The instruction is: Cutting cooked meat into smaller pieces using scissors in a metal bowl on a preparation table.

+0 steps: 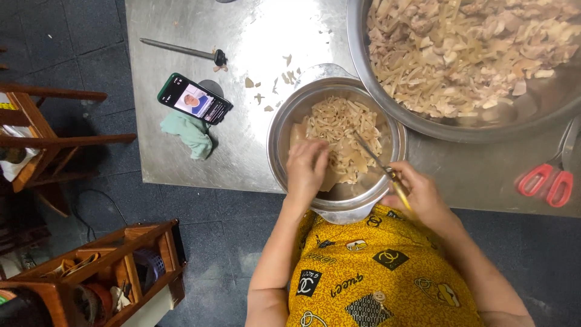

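Observation:
My left hand (307,170) reaches into a small steel bowl (280,129) and grips a pale flat piece of food (353,162) above a heap of cut strips (336,122). Scissors with yellow handles (381,165) are gripped in my right hand (419,195), their blades pointing into the bowl toward the piece. The bowl stands at the near edge of a steel table (181,163), right in front of my yellow patterned garment.
A big steel basin (484,130) full of pale strips fills the far right. Red-handled scissors (548,181) lie at the right. A phone (194,99) leans on a green cloth (192,134); a metal rod (179,49) lies beyond. Wooden furniture (97,266) stands left on the floor.

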